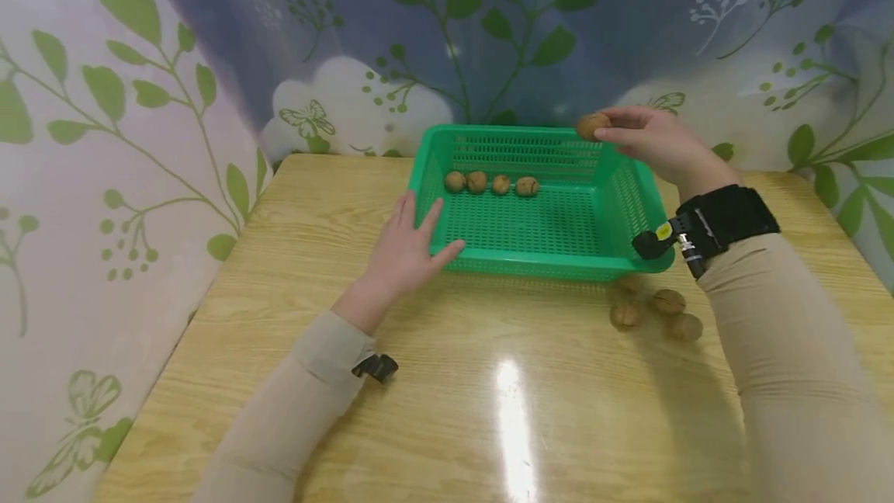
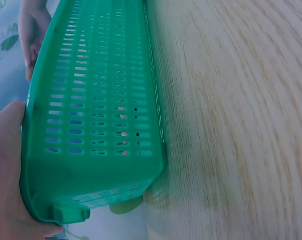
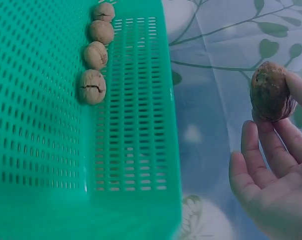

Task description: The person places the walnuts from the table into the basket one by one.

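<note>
Green basket (image 1: 594, 258) near counter (image 1: 447, 410) back edge. Right hand (image 1: 653, 142) grip pinching walnut (image 1: 592, 126) over basket's far rim. Left hand (image 1: 405, 251) grip spread, touching basket's near corner.

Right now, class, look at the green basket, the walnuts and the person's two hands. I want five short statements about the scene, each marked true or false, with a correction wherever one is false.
1. Four walnuts lie in a row inside the green basket. True.
2. The right hand holds a walnut over the basket's far right corner. True.
3. The left hand grips a walnut. False: it holds none, and its straight fingers rest against the basket's near left corner.
4. The basket stands on a bare metal table. False: the wooden table has a glossy grained top.
5. Loose walnuts lie on the table near the basket's near right corner. True.
</note>
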Demonstrator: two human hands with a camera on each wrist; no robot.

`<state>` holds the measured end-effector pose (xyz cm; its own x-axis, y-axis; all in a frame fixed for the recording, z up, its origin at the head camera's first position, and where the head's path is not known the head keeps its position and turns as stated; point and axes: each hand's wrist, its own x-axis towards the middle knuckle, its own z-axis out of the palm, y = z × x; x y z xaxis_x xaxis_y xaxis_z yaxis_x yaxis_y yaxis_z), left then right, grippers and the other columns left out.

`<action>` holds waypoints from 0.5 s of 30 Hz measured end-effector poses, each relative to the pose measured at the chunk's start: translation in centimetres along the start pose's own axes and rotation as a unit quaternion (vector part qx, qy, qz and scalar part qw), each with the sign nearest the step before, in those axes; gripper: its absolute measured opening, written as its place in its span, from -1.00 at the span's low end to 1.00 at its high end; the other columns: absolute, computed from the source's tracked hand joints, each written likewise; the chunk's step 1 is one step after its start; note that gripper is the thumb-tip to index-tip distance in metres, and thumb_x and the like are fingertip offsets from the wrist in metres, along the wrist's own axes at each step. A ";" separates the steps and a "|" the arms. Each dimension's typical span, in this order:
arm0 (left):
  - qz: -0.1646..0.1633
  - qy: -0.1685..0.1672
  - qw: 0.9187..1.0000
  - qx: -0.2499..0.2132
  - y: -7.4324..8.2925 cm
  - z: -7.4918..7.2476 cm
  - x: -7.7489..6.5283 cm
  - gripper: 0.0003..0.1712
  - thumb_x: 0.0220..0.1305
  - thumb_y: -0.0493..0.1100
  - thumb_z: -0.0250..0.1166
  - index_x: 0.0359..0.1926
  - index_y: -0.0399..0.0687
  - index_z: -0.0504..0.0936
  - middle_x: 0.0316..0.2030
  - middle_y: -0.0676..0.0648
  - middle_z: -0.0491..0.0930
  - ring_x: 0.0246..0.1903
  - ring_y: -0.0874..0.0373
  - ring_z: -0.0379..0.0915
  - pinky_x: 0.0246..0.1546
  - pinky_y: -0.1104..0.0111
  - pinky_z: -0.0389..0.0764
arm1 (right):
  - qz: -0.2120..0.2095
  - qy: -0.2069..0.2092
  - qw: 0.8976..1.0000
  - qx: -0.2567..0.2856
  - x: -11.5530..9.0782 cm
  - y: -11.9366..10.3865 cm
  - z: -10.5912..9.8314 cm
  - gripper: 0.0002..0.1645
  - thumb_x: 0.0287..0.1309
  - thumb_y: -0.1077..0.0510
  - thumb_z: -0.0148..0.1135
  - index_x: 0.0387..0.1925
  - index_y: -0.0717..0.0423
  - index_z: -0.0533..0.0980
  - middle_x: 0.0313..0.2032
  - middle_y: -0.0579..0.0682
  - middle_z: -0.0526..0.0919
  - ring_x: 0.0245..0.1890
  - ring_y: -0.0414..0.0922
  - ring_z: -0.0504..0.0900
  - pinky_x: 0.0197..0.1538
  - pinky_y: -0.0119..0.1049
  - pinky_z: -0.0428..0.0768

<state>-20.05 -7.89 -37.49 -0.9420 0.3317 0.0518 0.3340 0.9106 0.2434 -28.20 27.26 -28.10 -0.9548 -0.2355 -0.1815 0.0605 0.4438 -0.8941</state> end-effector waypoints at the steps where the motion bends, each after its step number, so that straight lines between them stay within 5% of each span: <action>1: -0.001 0.001 1.000 -0.001 0.0 0.0 0.0 -0.07 0.26 0.45 -0.20 0.47 0.03 -0.08 0.40 -0.38 -0.29 0.39 -0.20 -0.39 0.29 0.00 0.00 | -0.002 0.000 1.000 0.009 0.5 0.0 0.2 -0.15 0.19 -0.10 0.17 0.42 -0.01 0.07 0.38 0.04 0.11 0.39 -0.04 0.02 0.34 -0.16 0.10; 15: -0.002 0.012 1.000 -0.005 -0.2 0.5 0.0 -0.06 0.25 0.46 -0.19 0.46 0.01 -0.04 0.39 -0.40 -0.27 0.39 -0.21 -0.39 0.32 0.05 -0.06 | 0.039 -0.022 0.999 -0.004 5.4 4.5 2.0 -0.14 0.25 -0.04 0.13 0.43 0.15 -0.02 0.40 0.17 0.00 0.39 0.08 -0.03 0.33 -0.08 0.09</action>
<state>-20.07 -7.91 -38.02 -0.9437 0.3224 0.0744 0.3306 0.9093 0.2529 -32.48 26.26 -33.92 -0.9334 -0.2384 -0.2681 0.1311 0.4687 -0.8735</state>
